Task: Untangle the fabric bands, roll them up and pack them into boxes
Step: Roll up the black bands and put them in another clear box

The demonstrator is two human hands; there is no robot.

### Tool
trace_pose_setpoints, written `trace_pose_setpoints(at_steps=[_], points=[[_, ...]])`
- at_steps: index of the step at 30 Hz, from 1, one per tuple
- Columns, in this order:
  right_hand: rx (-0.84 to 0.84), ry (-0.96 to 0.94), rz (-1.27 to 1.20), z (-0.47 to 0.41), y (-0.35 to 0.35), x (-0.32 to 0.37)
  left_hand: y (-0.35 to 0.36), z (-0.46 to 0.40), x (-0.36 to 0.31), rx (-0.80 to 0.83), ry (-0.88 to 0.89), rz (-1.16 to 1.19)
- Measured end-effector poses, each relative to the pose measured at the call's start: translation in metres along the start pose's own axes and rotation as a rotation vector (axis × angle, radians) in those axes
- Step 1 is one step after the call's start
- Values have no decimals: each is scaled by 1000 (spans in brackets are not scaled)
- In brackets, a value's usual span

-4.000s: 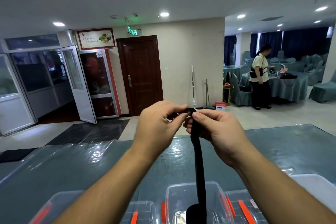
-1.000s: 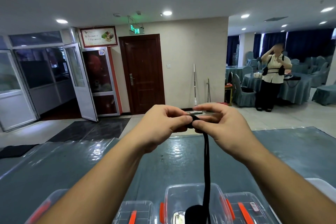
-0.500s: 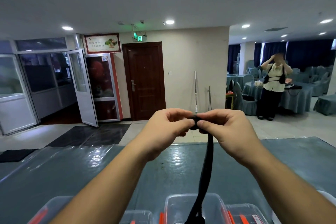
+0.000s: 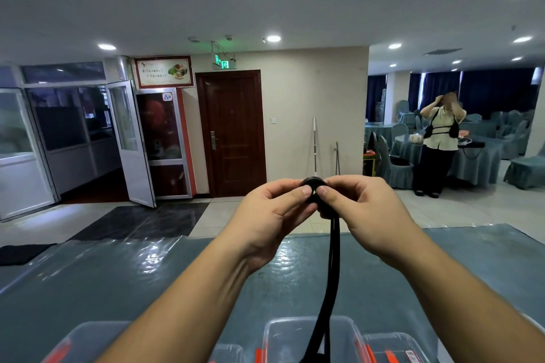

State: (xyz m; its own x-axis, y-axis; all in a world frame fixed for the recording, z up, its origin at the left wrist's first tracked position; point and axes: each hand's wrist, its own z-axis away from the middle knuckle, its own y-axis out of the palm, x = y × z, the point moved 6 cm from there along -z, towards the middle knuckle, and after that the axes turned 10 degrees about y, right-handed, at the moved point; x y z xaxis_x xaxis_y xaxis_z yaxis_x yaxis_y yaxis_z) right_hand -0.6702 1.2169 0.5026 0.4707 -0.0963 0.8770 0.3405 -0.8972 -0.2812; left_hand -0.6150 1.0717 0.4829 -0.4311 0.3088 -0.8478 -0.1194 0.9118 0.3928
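I am holding the black fabric band [image 4: 330, 289] up in the air above the tabletop [image 4: 118, 280], with both hands raised in front of me. The rolled part of the band [image 4: 313, 183] is sitting between my two hands, at the level of the fingertips, and it is touching both. My left hand [image 4: 274, 215] is pinching the roll from its left side with thumb and fingers, and my right hand [image 4: 368, 212] is pinching it from the right side in the same way, so neither hand is nearer than the other.

The free length of the band is hanging straight down from the roll, so its long axis is vertical. It is passing between my forearms and going down toward the clear plastic boxes [image 4: 309, 336] at the near edge of the tabletop, where it is leaving the picture. I think the next turns of rolling must take up this hanging part from below, upward into the roll.
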Motion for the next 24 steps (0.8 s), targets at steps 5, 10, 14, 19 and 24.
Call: trace_pose_setpoints(at_steps=[5, 10, 14, 19, 24], points=[[100, -38, 306, 0, -2, 2, -5, -4, -17, 142, 75, -602], [110, -50, 119, -1, -1, 6, -5, -10, -28, 136, 116, -561], [25, 11, -137, 1, -1, 0, -3, -7, -20, 40, 68, -282], [63, -37, -15, 1, -8, 14, 6, 1, -15, 23, -8, -84], [198, -60, 224, 3, -7, 21, 3, -4, -32, 134, 88, -522]])
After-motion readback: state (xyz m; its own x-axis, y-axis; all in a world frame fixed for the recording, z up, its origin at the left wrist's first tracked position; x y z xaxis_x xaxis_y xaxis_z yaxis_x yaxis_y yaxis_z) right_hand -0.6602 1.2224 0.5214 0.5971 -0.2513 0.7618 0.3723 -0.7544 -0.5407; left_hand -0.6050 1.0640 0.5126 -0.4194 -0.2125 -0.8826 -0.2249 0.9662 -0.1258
